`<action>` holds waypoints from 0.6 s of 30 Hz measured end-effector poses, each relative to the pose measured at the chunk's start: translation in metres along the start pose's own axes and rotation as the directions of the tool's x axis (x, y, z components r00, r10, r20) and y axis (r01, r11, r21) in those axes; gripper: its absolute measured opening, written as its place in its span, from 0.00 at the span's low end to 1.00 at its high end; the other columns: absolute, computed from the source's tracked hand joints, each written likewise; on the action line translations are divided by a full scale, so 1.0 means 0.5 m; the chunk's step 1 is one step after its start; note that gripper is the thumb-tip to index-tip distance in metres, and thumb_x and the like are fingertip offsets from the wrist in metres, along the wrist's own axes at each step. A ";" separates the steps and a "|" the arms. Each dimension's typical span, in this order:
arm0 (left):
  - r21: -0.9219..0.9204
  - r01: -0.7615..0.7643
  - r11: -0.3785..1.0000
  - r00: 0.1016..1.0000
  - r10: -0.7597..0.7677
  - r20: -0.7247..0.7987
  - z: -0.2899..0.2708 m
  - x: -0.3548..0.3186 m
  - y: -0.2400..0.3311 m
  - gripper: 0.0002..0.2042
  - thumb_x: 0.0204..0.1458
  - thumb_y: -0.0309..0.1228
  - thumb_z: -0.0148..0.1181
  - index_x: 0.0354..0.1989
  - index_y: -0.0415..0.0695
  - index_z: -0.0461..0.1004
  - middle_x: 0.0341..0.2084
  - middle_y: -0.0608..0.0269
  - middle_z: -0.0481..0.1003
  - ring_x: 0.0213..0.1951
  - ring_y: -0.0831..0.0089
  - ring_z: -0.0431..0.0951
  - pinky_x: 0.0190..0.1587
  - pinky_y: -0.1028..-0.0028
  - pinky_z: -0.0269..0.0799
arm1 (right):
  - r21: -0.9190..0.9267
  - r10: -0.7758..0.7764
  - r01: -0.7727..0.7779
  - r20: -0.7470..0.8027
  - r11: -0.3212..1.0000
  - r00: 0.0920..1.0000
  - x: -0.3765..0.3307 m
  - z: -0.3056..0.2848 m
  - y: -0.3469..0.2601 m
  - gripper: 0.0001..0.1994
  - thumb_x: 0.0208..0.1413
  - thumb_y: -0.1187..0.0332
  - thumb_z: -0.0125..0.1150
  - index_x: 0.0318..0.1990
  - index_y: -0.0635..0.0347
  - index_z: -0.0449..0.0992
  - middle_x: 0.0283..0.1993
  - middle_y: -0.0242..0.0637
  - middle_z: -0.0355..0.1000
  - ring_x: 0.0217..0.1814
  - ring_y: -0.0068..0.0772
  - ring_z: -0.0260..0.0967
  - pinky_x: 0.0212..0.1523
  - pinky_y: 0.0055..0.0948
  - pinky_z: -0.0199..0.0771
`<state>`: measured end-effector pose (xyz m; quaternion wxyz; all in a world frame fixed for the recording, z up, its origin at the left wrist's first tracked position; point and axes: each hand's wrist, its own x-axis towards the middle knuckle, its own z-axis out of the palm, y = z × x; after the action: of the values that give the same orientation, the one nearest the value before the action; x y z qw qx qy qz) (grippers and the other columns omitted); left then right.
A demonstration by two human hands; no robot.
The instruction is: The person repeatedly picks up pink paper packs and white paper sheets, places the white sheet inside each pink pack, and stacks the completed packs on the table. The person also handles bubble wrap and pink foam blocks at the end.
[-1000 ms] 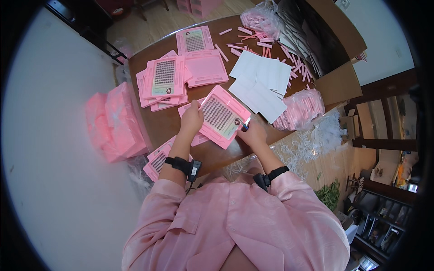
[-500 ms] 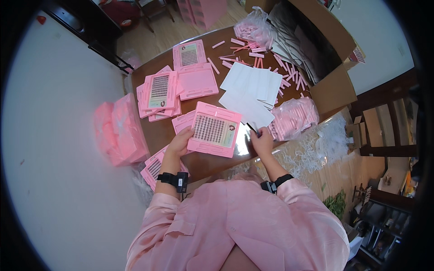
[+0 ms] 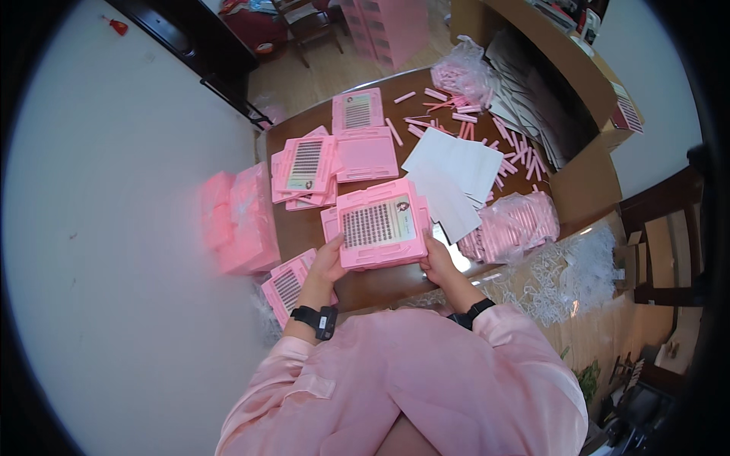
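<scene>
Now, left hand and right hand had fingers clamped on opposite edges of a pink rectangular plastic tray above the glossy brown counter; uneven grip risked tipping it.

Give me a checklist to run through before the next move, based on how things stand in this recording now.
1. Left hand on the tray: ok, it holds the left side of the pink tray.
2. Right hand on the tray: ok, at its right side.
3. Tray face up: ok, the rows of dark clusters show.
4. Right palm free of any tool: cannot tell, the palm is hidden.
5. White sheets squared up: not ok, they overlap at different angles.
6. Pink tubes gathered: not ok, many lie scattered beyond the sheets.
</scene>
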<state>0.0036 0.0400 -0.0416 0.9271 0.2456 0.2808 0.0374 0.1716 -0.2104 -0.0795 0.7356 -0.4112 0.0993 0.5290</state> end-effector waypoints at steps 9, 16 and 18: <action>-0.021 0.054 0.998 0.987 -0.057 -0.152 0.065 -0.047 -0.012 0.22 0.71 0.42 0.38 0.68 0.46 0.61 0.66 0.52 0.65 0.67 0.42 0.63 0.58 0.19 0.52 | -0.119 -0.239 0.244 0.055 0.962 0.969 -0.029 0.073 -0.033 0.06 0.61 0.67 0.66 0.37 0.54 0.73 0.22 0.19 0.62 0.15 0.12 0.49 0.16 0.18 0.46; -0.026 0.085 0.996 0.960 -0.089 -0.266 0.081 -0.108 0.094 0.20 0.70 0.38 0.39 0.67 0.46 0.63 0.66 0.53 0.65 0.69 0.44 0.61 0.58 0.19 0.50 | -0.653 -0.430 0.211 -0.194 0.727 0.882 -0.032 0.060 -0.037 0.11 0.55 0.70 0.69 0.44 0.61 0.75 0.32 0.28 0.71 0.32 0.19 0.66 0.34 0.22 0.66; -0.067 0.056 0.996 0.968 -0.071 -0.243 0.078 -0.098 0.092 0.20 0.70 0.39 0.39 0.67 0.46 0.63 0.66 0.53 0.65 0.69 0.44 0.61 0.59 0.20 0.50 | -0.742 -0.601 0.325 -0.130 0.586 0.789 -0.037 0.073 -0.036 0.14 0.54 0.69 0.71 0.45 0.63 0.76 0.37 0.31 0.74 0.39 0.23 0.70 0.41 0.24 0.72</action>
<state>-0.0134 0.0533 0.0334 0.8930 0.2023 0.3994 0.0460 0.1688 -0.1993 -0.0365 0.6108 -0.7550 -0.0803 0.2247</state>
